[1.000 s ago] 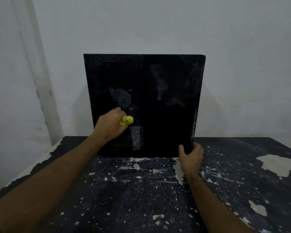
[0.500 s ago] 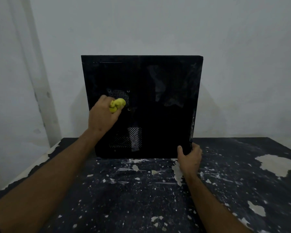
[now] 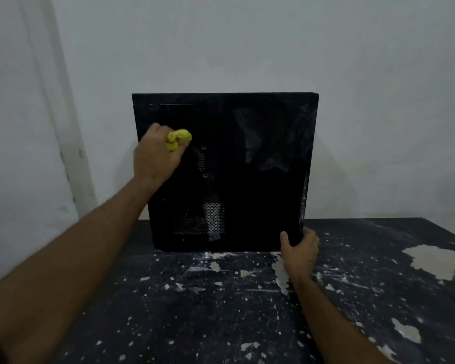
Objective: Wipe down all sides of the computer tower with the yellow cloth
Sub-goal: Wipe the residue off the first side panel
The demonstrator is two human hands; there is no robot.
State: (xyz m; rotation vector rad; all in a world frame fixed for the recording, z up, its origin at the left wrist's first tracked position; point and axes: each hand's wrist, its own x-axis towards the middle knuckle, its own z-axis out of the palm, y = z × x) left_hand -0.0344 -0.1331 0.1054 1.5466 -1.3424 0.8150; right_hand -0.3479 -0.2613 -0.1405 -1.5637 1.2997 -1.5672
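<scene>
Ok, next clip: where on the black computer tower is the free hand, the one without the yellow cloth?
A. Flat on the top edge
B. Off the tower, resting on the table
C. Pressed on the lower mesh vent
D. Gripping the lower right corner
D: the right hand has its fingers curled round the lower right corner of the black computer tower, while the left hand holds the bunched yellow cloth against the upper left of the side panel.

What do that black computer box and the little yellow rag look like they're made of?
Computer tower: likely painted sheet metal, going by the flat black side panel with punched vent holes and dusty smears. Yellow cloth: soft fabric, bunched into wrinkled folds in the left hand; the weave is unclear.
</scene>
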